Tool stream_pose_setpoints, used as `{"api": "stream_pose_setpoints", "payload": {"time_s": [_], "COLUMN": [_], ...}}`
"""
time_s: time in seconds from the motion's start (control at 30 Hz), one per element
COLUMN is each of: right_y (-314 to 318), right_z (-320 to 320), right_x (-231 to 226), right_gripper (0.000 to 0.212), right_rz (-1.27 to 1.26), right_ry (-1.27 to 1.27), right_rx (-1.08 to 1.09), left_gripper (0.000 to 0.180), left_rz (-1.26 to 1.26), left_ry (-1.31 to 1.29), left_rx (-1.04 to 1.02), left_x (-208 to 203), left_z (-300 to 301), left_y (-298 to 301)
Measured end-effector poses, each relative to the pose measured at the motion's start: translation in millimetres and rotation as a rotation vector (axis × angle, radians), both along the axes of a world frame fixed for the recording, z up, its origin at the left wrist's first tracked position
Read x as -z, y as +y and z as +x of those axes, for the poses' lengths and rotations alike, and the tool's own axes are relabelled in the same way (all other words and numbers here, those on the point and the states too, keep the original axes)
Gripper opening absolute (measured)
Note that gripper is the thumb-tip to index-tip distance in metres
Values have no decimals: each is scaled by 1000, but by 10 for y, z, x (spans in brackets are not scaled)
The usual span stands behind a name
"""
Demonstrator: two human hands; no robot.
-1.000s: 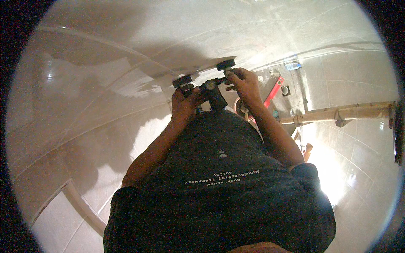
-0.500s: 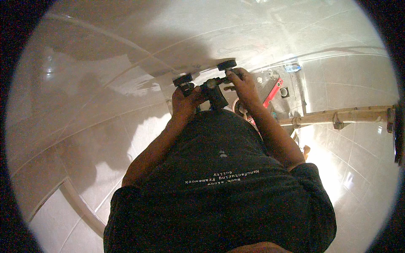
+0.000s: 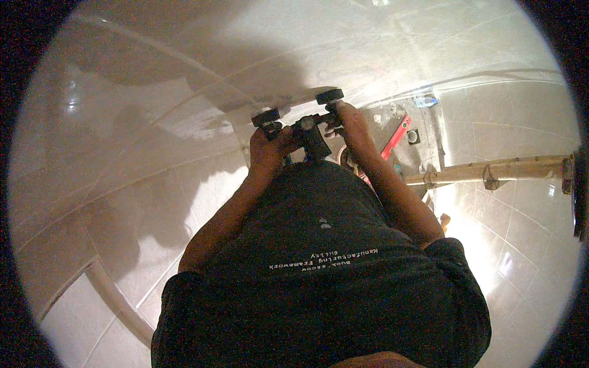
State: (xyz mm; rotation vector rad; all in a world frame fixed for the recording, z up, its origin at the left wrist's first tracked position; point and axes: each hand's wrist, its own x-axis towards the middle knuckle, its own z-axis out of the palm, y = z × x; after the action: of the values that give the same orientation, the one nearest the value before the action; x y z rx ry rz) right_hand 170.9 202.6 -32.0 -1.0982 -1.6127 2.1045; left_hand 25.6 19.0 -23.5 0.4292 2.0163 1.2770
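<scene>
In front of my belly I hold a black tool with two round, thick black discs on its far side and a round, dial-like part in the middle; its exact kind is not clear. My left hand is closed around its left side, just below the left disc. Its right arm is gripped by my right hand, below the right disc. Both discs face the tiled wall; whether they touch it I cannot tell. My shirt hides the tool's near end.
To the right, a red spirit level lies on a grey strip beside a dark square piece with a round hole and a clear plastic bottle. A bamboo pole juts in from the right. Tiled floor spreads below it.
My right hand has shifted slightly and its fingers have curled closer around the tool's right arm. The right disc sits a touch lower. My left hand stays in place.
</scene>
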Motion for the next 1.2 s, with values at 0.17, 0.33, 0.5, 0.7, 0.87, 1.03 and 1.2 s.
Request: {"api": "stream_pose_setpoints", "payload": {"time_s": [0.17, 0.33, 0.5, 0.7, 0.87, 1.03, 1.2], "right_y": [52, 57, 81, 18, -53, -116, -62], "right_z": [128, 119, 130, 72, -24, -45, -15], "right_x": [-58, -194, -46, -101, -248, -400, -232], "right_gripper": [46, 48, 49, 45, 43, 44, 43], "right_rz": [-159, -231, -151, -59, 31, 11, 48], "right_ry": [106, 120, 98, 58, -51, -69, -55], "right_rx": [-72, -81, -94, -79, -29, 19, 22], "left_gripper": [42, 44, 42, 39, 36, 36, 39], "left_rz": [152, 46, -117, 122, 296, 231, 246], "left_ry": [-161, -82, 143, -251, -304, -476, -575], "left_rx": [-57, -13, 39, -59, -19, -35, -39], "left_x": [70, 25, 112, -10, 114, -83, -136], "left_z": [4, -29, -68, -39, -8, -12, -85], "left_y": [2, -14, 14, 7, -28, -25, -130]}}
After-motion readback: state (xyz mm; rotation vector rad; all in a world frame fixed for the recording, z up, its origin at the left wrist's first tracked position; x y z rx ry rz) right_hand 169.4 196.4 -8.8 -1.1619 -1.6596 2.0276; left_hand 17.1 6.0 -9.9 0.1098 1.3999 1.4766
